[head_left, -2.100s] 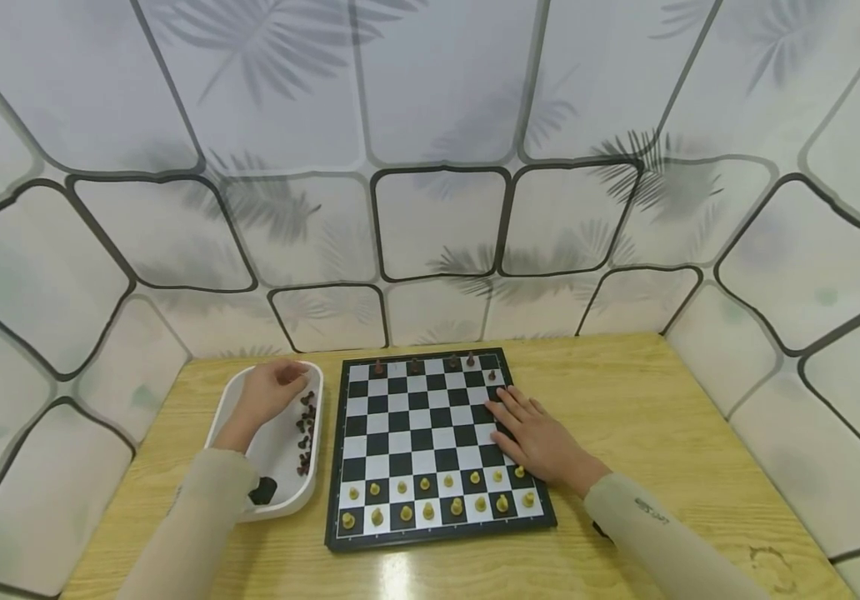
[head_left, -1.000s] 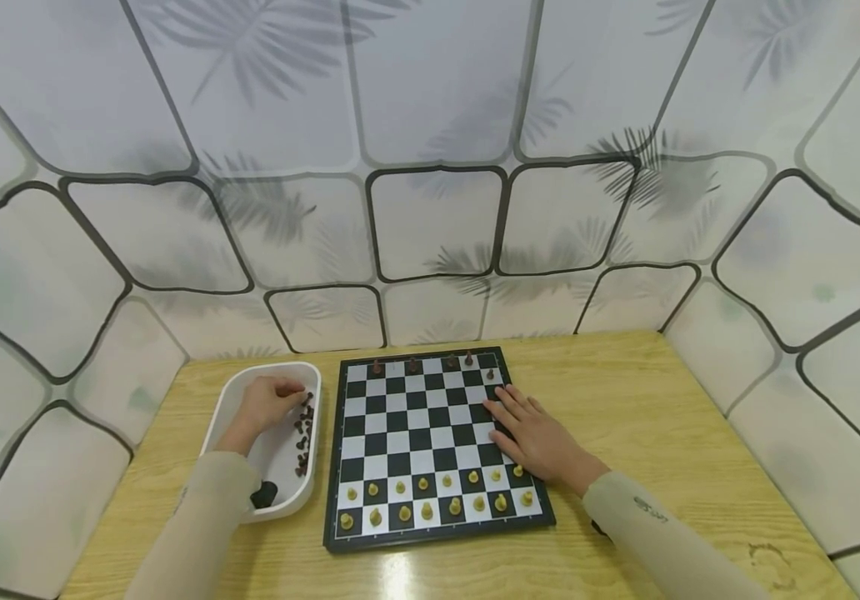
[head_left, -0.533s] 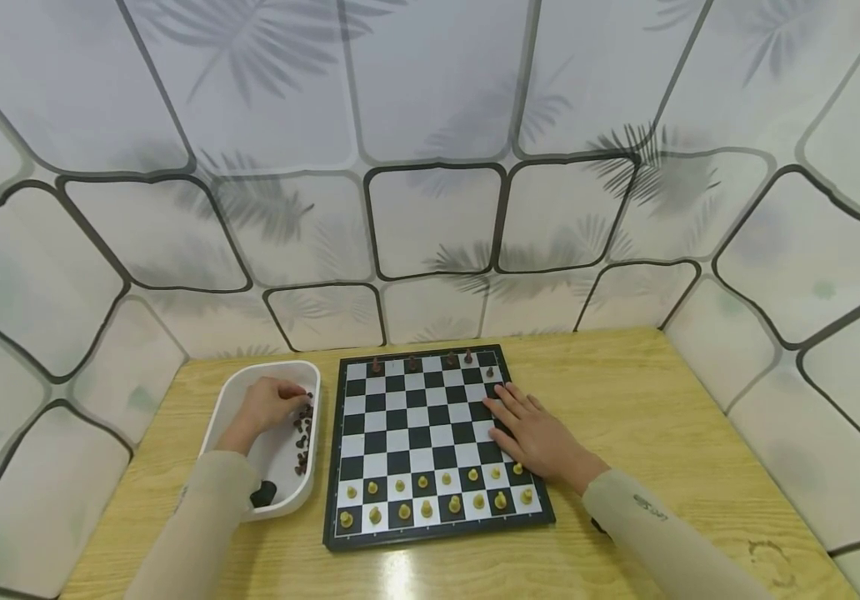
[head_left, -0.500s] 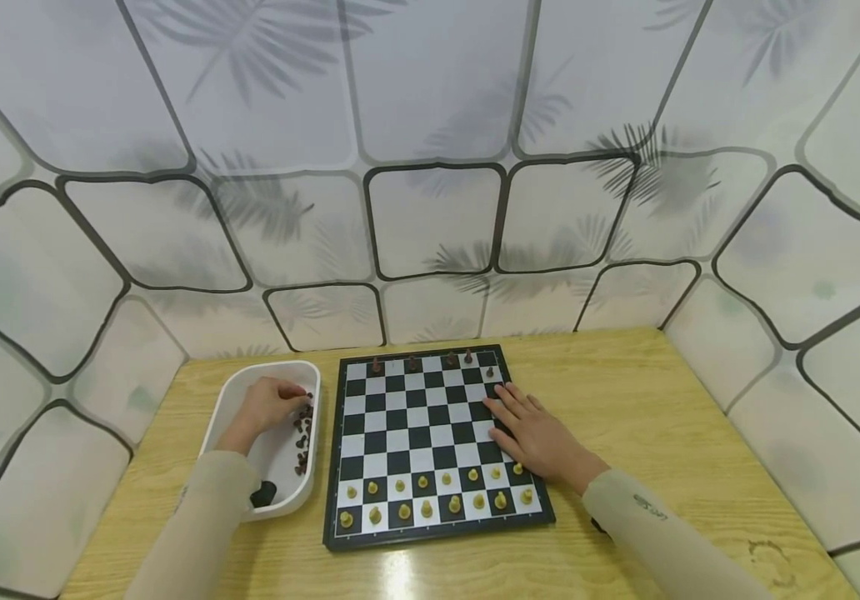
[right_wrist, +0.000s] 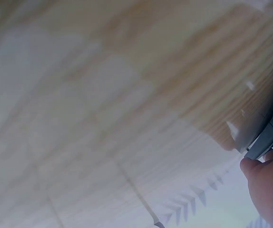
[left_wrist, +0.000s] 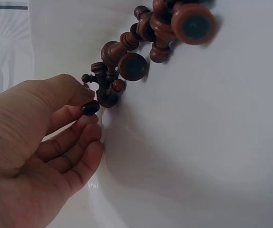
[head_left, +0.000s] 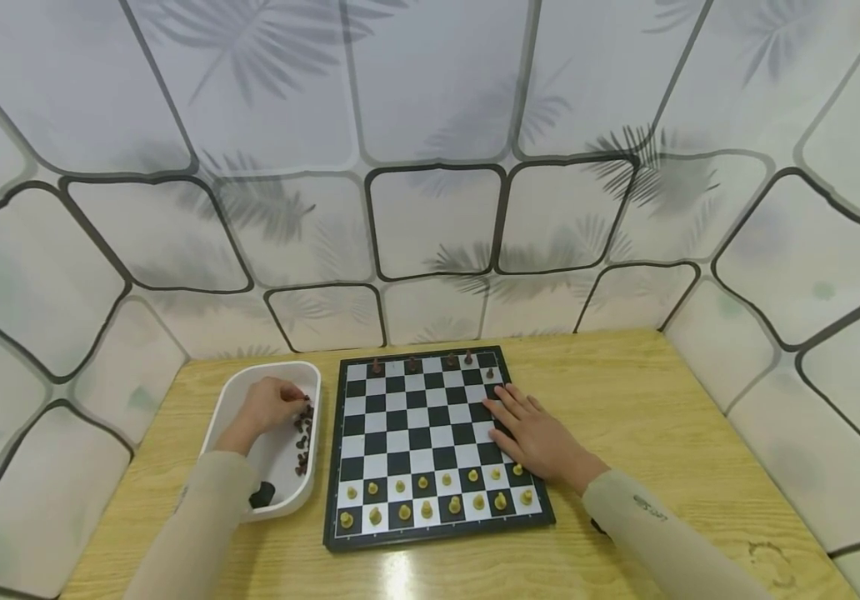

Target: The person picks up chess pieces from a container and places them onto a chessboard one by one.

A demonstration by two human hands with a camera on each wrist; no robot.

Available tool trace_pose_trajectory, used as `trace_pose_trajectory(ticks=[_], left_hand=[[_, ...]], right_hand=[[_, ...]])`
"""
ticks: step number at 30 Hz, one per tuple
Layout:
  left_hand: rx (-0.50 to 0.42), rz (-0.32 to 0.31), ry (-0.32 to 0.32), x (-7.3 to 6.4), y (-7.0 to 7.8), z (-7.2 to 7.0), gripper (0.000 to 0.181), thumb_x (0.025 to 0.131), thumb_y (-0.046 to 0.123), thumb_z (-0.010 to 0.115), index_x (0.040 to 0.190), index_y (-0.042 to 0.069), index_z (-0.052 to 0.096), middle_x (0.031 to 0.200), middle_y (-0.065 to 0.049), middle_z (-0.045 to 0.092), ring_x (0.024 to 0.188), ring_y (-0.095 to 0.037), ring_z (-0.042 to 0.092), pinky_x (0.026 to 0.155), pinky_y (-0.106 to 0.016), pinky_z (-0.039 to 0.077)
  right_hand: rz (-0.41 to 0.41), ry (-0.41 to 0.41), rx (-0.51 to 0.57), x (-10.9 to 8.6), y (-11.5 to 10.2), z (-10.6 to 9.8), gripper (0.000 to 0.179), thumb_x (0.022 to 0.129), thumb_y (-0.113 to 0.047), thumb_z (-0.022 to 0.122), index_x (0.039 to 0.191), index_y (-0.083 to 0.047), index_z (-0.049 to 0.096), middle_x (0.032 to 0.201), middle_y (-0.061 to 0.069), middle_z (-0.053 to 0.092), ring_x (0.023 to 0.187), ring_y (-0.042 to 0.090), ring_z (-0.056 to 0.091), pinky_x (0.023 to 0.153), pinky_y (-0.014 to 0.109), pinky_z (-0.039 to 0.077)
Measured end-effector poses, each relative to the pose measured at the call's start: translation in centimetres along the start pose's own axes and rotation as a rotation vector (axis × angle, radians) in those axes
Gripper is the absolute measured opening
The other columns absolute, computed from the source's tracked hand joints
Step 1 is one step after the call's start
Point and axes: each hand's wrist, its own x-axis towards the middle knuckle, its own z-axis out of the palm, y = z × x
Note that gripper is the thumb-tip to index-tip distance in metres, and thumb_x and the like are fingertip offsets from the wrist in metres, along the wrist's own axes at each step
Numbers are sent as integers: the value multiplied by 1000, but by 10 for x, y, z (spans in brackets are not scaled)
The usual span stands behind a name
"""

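In the head view my left hand [head_left: 268, 402] reaches into a white plastic box [head_left: 222, 417]. Its thumb and fingers pinch a dark brown chess piece [left_wrist: 90, 108], of which mostly the round base shows in the left wrist view. Other brown chess pieces [left_wrist: 132, 66] lie heaped beside the fingertips, along the box's right wall. My right hand [head_left: 542, 437] rests with straight fingers on the right edge of the chessboard [head_left: 420, 417]. Yellow chess pieces [head_left: 427, 508] fill the board's two near rows. A few brown pieces [head_left: 412, 365] stand at its far side, one brown pawn [head_left: 490, 373] before them.
A black object [head_left: 262, 495] lies in the near end of the box. Box and board stand side by side on a wooden table [head_left: 625, 392]. Patterned walls [head_left: 437, 225] close in the back and sides.
Since the earliest frame my left hand has lowered in the box to the brown pieces and pinched one. My right hand has stayed on the board's edge.
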Motion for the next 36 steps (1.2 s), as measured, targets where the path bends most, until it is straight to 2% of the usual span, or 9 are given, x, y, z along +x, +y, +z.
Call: trace_pose_trajectory(ticks=[7, 11, 16, 24, 31, 36], left_hand=[[-42, -29, 91, -3, -4, -2, 27, 97, 17, 70, 110, -6, 74, 102, -21, 75, 88, -26, 69, 74, -37, 58], [-51, -41, 158, -3, -1, -5, 28, 95, 20, 71, 107, -5, 74, 103, -22, 75, 89, -29, 69, 73, -35, 58], [-59, -12, 236, -2, 7, -9, 24, 92, 21, 71, 102, -1, 73, 101, -20, 76, 91, -31, 69, 74, -33, 55], [-63, 16, 265, -1, 24, -15, 24, 92, 23, 70, 104, 2, 74, 103, -18, 77, 95, -32, 71, 78, -35, 55], [-104, 108, 307, 2, 41, -17, 18, 92, 18, 69, 100, 3, 73, 98, -17, 78, 92, -32, 72, 79, -37, 56], [-132, 143, 323, 4, 51, -17, 15, 93, 16, 69, 99, 3, 73, 97, -17, 78, 91, -32, 73, 80, -40, 56]], right_hand=[[5, -3, -2, 0, -1, 0, 64, 110, -49, 44, 164, -13, 39, 172, 18, 32, 162, 38, 23, 126, 60, 29], [7, -5, -5, 0, -1, -1, 64, 110, -49, 44, 164, -14, 39, 172, 17, 32, 162, 38, 24, 126, 61, 30], [8, -12, -4, 0, -2, -1, 64, 111, -49, 44, 164, -14, 38, 172, 17, 32, 162, 39, 23, 126, 61, 30], [3, -3, 7, 0, -2, -2, 63, 111, -47, 45, 163, -13, 39, 171, 18, 33, 161, 40, 25, 125, 61, 30], [15, -13, -4, 0, -2, -1, 64, 111, -49, 44, 164, -14, 38, 171, 18, 32, 161, 40, 24, 125, 61, 30], [8, -4, -5, 0, -2, -1, 63, 111, -48, 44, 163, -13, 40, 170, 19, 34, 161, 41, 25, 125, 62, 31]])
